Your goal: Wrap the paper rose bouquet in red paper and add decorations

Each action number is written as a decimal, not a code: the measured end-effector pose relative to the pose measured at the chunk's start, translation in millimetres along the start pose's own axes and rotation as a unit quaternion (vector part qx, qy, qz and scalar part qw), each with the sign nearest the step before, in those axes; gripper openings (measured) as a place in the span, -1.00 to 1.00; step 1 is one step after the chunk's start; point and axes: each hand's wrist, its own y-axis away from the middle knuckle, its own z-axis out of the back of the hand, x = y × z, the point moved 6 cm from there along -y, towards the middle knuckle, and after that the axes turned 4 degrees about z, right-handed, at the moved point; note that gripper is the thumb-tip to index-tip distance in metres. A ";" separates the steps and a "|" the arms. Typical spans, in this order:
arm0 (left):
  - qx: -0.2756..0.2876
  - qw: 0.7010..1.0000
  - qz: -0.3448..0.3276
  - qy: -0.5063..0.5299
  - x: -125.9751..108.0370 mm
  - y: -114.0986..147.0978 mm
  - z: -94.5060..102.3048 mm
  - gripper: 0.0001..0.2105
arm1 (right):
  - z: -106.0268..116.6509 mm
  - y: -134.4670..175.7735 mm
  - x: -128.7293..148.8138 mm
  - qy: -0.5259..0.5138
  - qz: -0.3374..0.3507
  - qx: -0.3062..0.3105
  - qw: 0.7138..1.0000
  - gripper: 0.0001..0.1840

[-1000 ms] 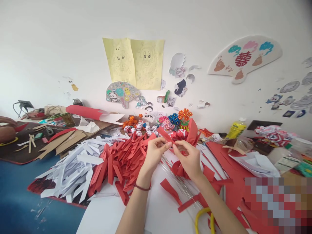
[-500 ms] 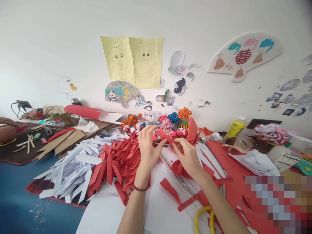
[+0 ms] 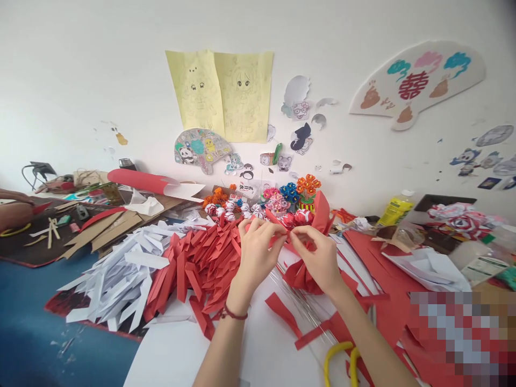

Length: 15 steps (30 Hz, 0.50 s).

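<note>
My left hand (image 3: 258, 252) and my right hand (image 3: 318, 258) meet over the middle of the table, thumbs and fingertips pinched together on a small piece of red paper (image 3: 288, 236). The fingers cover most of the paper. Left of my hands lies a heap of folded red paper strips (image 3: 209, 263), beside a heap of white paper strips (image 3: 121, 271). Under my right hand is a red paper bundle (image 3: 304, 277), next to several thin metal wires (image 3: 306, 312). A loose red strip (image 3: 282, 314) rests on the white paper (image 3: 258, 349) below.
Yellow scissors handles (image 3: 341, 357) lie near my right forearm. Red sheets (image 3: 374, 269) spread to the right, by a yellow bottle (image 3: 397, 209). Paper flowers (image 3: 308, 188) stand at the wall. What looks like another person's hand (image 3: 14, 207) is at far left.
My hands have come closer together, and their fingertips now meet on the red paper. Less of the paper shows between them. The view has shifted slightly.
</note>
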 end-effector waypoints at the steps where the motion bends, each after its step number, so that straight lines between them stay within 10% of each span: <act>1: -0.003 1.000 0.013 0.016 2.1 -0.3 -0.2 -0.95 | -0.6 0.5 -4.6 -0.031 -0.033 -0.002 0.999 -0.87; 15: -0.030 0.987 0.132 0.088 8.6 1.5 -5.3 -0.92 | -2.8 5.2 -13.8 -0.125 -0.123 -0.046 0.983 -0.76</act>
